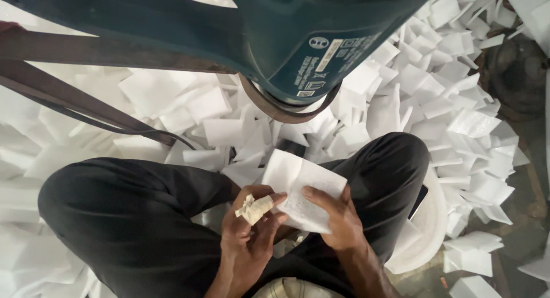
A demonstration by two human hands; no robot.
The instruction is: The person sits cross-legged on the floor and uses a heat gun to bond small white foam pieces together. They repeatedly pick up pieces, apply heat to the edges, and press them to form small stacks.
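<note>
Blocking the top of view, a teal machine body (298, 40) is cut off at 12 o'clock, w/ a dark belt (86, 106) running off at 9. Right hand (339, 218) pinches a white foam square (301, 189) at centre; left hand (247, 232), w/ a wrapped finger (255, 208), touches its edge. Foam offcuts (452, 75) heaped from 9 round to 3. White tub (427, 235) at 4, contents hidden.

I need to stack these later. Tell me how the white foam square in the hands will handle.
The white foam square probably weighs very little: the right hand props it with fingertips alone. It looks stiff, staying flat though held by one edge. Likely brittle, judging by the broken foam offcuts heaped around.
</note>
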